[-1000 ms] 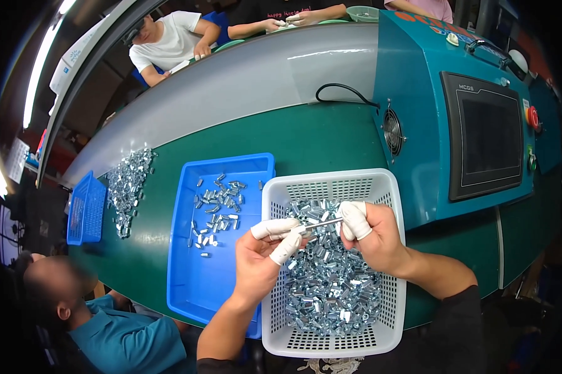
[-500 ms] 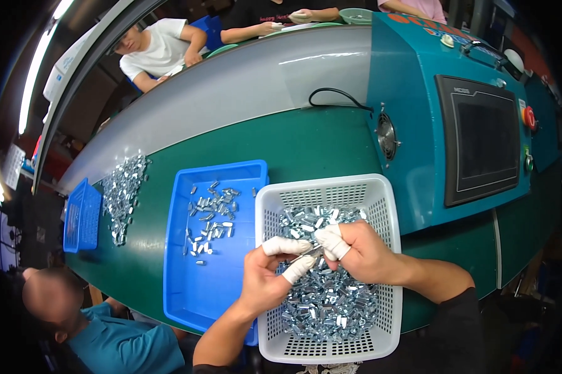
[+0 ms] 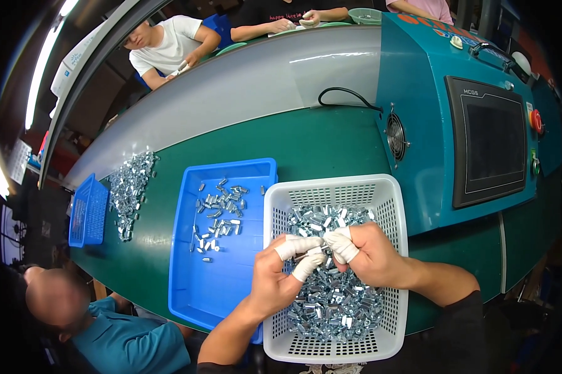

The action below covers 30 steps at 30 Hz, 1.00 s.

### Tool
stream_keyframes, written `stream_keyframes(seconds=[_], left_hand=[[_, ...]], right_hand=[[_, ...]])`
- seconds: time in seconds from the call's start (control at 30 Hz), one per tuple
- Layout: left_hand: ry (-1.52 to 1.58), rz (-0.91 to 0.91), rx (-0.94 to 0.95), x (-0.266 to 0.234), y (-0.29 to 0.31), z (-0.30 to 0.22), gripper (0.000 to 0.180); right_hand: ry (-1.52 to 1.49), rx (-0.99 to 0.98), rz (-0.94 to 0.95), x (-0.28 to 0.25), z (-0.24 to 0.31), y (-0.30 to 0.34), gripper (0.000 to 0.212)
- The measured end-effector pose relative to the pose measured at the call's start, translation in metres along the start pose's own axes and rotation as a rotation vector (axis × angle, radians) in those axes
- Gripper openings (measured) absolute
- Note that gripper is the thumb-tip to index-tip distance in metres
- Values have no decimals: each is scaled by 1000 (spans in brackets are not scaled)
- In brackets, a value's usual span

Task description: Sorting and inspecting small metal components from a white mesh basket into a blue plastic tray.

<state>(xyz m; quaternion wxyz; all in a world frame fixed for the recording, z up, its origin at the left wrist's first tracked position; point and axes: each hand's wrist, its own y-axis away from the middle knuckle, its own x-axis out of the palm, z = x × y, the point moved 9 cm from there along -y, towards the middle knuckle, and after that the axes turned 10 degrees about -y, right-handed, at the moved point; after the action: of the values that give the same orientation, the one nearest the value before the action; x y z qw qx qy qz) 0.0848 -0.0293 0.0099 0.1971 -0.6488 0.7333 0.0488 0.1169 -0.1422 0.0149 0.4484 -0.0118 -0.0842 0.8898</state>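
Note:
Over a white perforated basket (image 3: 331,182), my two hands meet, thumbs and forefingers wrapped in white coverings. My left hand (image 3: 273,274) pinches a small silvery metal piece (image 3: 315,251) between thumb and forefinger. Right against it, my right hand (image 3: 377,257) is closed in a pinch, its fingertips touching or nearly touching the left ones; what lies between them is hidden. Below, a heap of short, faceted, shiny metal pieces (image 3: 337,308) fills the basket's bottom. More such pieces (image 3: 221,206) lie scattered in a blue tray (image 3: 190,287) on the left.
Another pile of metal pieces (image 3: 130,187) rests on the green table (image 3: 150,249), beside a small blue basket (image 3: 87,212). A teal machine (image 3: 418,112) with a dark screen (image 3: 494,140) stands at right. Co-workers sit beyond the grey barrier (image 3: 262,81); another person (image 3: 125,343) is at lower left.
The whole view has shifted slightly, so trays and machine appear a little farther right. My hands stay together over the basket, fingertips slightly rearranged around the small metal piece.

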Motion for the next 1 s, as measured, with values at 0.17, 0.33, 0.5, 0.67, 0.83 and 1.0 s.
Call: stream_keyframes(seconds=[0.17,0.33,0.5,0.67,0.83,1.0], left_hand=[[-545,-243,389,-26,-4,-39,19],[-815,-554,6,-99,-11,4,20],[-793,-215,300,-36,-11,-14,21],[-999,345,179,47,17,17,22],[-907,463,185,55,19,21,17],[-860,502,149,49,14,19,16]], right_hand=[[-216,135,-208,-18,-18,2,44],[-125,33,-251,-29,-7,-7,44],[-182,49,-280,-30,-16,-1,31],[-169,59,-241,-24,-16,1,32],[-108,60,-246,-28,-16,4,34],[-123,44,-249,-27,-10,-6,40]])
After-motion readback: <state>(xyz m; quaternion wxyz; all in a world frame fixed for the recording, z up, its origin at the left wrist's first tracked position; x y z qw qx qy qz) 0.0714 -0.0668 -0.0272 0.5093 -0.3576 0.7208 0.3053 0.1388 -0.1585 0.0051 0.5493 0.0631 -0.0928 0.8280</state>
